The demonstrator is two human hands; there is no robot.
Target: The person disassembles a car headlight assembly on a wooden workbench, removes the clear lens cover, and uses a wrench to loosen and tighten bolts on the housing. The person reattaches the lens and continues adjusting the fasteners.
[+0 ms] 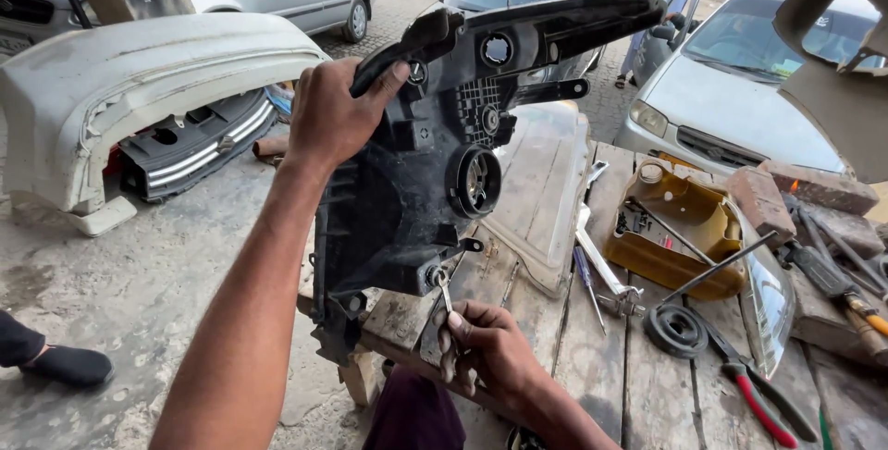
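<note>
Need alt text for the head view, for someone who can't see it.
A left hand holds a black headlight housing upright over a wooden workbench, while the right hand works a small spanner at its lower bolt. Tools, cars behind.

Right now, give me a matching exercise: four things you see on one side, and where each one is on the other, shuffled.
Things:
1. black plastic headlight housing
2. small metal spanner
3. red-handled pliers
4. white car bumper

Places:
A. lying on the wooden bench, right side
B. on the concrete ground, left
C. held upright by the left hand
D. gripped in the right hand, its head at the housing's lower edge

Pairs: 1-C, 2-D, 3-A, 4-B
</note>
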